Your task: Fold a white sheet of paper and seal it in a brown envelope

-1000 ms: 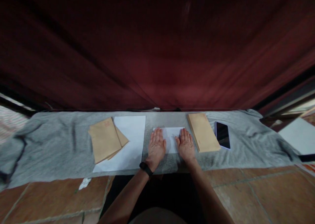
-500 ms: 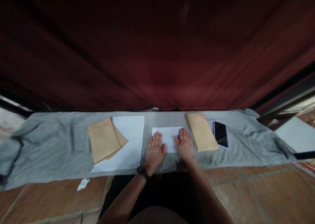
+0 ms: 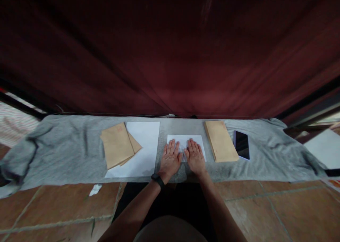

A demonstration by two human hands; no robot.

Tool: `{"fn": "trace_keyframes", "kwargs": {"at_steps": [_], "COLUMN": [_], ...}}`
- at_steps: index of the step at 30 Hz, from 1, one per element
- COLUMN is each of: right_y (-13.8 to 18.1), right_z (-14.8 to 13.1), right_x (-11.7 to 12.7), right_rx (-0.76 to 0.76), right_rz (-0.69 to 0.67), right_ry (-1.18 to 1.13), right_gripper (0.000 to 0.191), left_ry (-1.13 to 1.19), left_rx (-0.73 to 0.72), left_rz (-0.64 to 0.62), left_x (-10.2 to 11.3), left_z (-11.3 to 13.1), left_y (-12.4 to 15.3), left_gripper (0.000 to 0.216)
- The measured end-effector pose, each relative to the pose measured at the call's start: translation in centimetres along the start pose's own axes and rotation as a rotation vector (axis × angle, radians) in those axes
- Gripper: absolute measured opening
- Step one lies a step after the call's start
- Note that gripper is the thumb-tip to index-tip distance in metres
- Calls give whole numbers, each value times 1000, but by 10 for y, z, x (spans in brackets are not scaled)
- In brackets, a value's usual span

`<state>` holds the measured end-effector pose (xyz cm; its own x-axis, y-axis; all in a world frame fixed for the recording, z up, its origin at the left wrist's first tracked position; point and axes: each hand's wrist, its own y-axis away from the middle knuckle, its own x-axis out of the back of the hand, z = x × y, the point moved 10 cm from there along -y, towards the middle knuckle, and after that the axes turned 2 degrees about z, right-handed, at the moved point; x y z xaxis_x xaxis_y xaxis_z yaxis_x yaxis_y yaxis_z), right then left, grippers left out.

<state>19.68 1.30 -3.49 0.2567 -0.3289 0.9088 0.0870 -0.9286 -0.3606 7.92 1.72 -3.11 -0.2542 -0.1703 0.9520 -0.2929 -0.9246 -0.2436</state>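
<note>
Below the near edge: orange-brown floor tiles (image 3: 63, 203) run along the bottom of the view, with a crumpled white scrap (image 3: 95, 190) lying on them.
Left hand: palm down goes the left hand (image 3: 170, 162), dark wristband (image 3: 158, 179) behind it, fingers straight and flat on the paper, gripping nothing.
Right hand: its partner, the right hand (image 3: 196, 160), lies palm down too, fingers stretched forward, nothing pinched.
Just changed: in they come! Both hands sit closer together than half a second ago, thumbs just apart; the right has moved in from the paper's right side, so more white shows beside it. It looks as though the pressure now falls nearer the middle.
Small white sheet: the small white sheet (image 3: 183, 142) lies flat under both hands, far edge and right side showing, near edge partly hidden.
Left side: brown envelopes (image 3: 118, 146) overlap on a large white sheet (image 3: 147, 142), whose near-left corner reaches almost to the worktop's edge; a strip of cloth separates it from the small sheet.
Right side: a brown stack (image 3: 221, 141) stands near the small sheet with only a narrow gap for sideways movement, a phone (image 3: 242, 145) just beyond.
Worktop: grey cloth drapes the worktop (image 3: 71, 150), stretching widely both ways.
Far edge: a dark red backdrop (image 3: 170, 75) rises behind, bounding forward reach.
</note>
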Motion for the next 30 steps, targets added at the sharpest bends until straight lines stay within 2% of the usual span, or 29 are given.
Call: {"fn": "trace_keyframes", "kwargs": {"at_steps": [4, 8, 12, 19, 24, 30], "right_y": [8, 15, 17, 16, 16, 17], "right_z": [25, 36, 36, 35, 35, 36], "right_x": [3, 5, 6, 6, 6, 4], "right_rx": [-54, -95, -98, -88, -86, -88], "right_rz": [33, 54, 60, 50, 52, 40], "right_ry": [48, 71, 80, 83, 96, 93], "right_gripper": [59, 62, 62, 62, 60, 60], "left_ry": [3, -10, -33, 50, 56, 41], "left_rx": [11, 17, -32, -284, -276, -305], "left_rz": [-9, -21, -21, -44, -69, -63], "left_x": [-3, -3, 4, 6, -6, -8], "left_z": [0, 1, 10, 47, 47, 45], "left_y": [0, -1, -5, -15, -20, -19], "left_gripper": [61, 62, 62, 56, 58, 60]}}
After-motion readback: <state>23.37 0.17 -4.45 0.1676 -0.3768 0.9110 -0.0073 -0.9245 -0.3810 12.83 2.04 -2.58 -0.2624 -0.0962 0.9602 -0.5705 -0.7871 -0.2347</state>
